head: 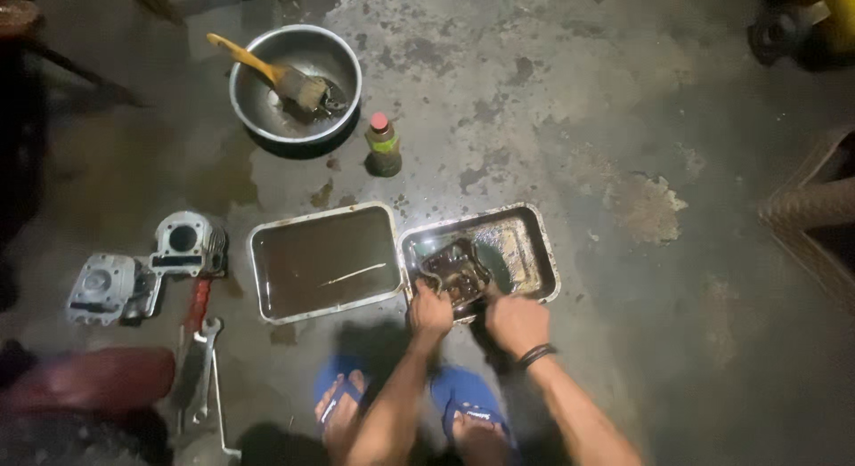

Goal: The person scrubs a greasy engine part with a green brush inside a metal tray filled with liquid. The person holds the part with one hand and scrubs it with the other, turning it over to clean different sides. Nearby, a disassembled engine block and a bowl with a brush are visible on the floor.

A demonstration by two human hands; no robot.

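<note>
The fingertips of the left hand [429,310] and right hand [517,324] are hidden among the dark oily metal part [456,272] in the right-hand tray, so their grip cannot be told; the part's make-up is too murky; the yellow object [833,16] at upper right and the red stool [85,381] at lower left are cut off by the frame's edges.

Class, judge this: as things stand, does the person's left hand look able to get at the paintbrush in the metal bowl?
Probably yes. The left hand is busy at the oily tray, but nothing blocks the floor towards the paintbrush; it would need a forward lean.
</note>
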